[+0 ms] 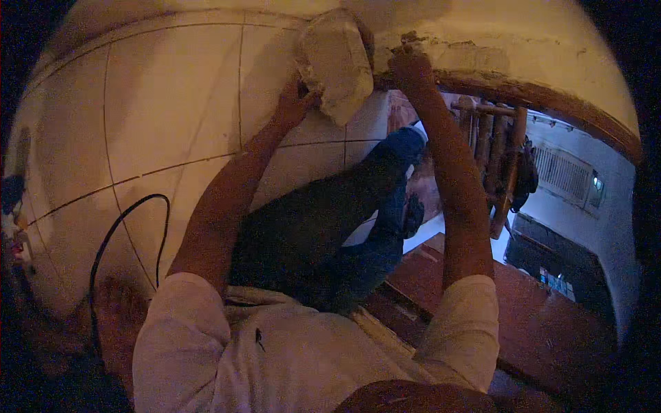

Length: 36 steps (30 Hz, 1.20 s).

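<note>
Pale slab [335, 65]: rough-edged, material uncertain; located ahead of the person, over pale tiles [175, 89], next to the wall.

Near: black cable [168, 213], looped beside the left arm; could snag an elbow. Dark trousers [296, 224], legs angled forward.

Middle: left hand [292, 107], narrow grip at the slab's lower left edge, fingertips partly hidden; with support on one side, the slab could tip. Right hand [411, 69], bunched against a rough wall patch [475, 56]; cannot tell whether it holds anything. Hard pressure could loosen crumbs onto the legs.

Far: wooden frame [513, 165], bluish space; dropped fragments might land thereabouts.
</note>
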Available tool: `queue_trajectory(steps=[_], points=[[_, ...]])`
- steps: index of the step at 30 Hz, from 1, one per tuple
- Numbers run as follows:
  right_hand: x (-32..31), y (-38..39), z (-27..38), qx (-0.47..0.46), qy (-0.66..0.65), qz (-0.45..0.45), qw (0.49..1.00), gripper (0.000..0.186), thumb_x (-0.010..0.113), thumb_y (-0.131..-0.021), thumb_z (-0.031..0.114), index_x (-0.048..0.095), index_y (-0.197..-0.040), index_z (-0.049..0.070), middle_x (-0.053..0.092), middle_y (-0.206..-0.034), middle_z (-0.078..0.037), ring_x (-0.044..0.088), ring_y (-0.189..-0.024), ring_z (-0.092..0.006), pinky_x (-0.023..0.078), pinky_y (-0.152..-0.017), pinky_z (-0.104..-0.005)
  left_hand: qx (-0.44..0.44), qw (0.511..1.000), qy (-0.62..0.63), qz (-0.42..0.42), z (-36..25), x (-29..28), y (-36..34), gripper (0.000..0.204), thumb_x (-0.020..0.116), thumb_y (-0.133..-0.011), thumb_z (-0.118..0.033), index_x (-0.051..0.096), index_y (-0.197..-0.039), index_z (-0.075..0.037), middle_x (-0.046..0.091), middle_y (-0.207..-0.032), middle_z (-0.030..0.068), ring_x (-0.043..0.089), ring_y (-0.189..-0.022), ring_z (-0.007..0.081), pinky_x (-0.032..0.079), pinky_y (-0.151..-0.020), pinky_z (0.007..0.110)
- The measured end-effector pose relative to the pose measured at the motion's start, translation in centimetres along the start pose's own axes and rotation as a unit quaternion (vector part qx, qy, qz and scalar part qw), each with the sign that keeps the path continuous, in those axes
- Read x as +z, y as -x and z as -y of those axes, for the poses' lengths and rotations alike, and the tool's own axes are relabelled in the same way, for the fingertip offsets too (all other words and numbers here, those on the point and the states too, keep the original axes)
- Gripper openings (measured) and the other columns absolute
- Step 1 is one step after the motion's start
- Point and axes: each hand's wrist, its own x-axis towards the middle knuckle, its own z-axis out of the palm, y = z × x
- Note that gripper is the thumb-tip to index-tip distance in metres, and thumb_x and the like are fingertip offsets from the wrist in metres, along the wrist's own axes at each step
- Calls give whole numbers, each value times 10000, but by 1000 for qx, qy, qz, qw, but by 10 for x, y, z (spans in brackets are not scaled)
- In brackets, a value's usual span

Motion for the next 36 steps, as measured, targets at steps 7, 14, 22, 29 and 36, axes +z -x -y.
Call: queue_trajectory(steps=[7,14,22,29,36], points=[[-6,8,-18,-9,-45,-46,998,201,601,-751,198,650,-915,92,639,-757,-129,633,-722,-313,507,-634,-430,52,998,-15,-19,7,2,-5,507,641,-837,-305,456,-1201,-5,588,-1115,154,571,-1016,268,441,-898,385],[-56,55,-6,70,-21,51,996,205,525,-809,185,641,-936,73,610,-894,-164,620,-822,-334,502,-690,-460,39,993,-113,-14,19,-6,-12,572,653,-827,-333,441,-1239,4,579,-1134,181,546,-1082,292,420,-937,398],[-12,103,81,105,-455,-106,878,260,531,-881,231,614,-1045,48,594,-801,-124,575,-704,-240,463,-614,-370,16,994,-104,16,-2,-8,-6,621,667,-816,-329,400,-1266,5,550,-1179,179,534,-1099,295,424,-946,397],[24,106,122,224,-610,-87,755,378,509,-905,329,555,-1163,57,609,-797,-100,559,-671,-195,450,-604,-315,-21,997,-15,74,18,-21,-3,725,708,-778,-346,342,-1296,7,523,-1223,187,519,-1125,283,424,-958,390],[24,91,118,252,-340,-8,906,372,412,-921,226,454,-1276,120,640,-836,-174,601,-728,-383,471,-700,-524,-5,997,-33,70,17,-17,-5,680,735,-756,-285,386,-1262,7,526,-1220,194,537,-1104,265,453,-929,385]])
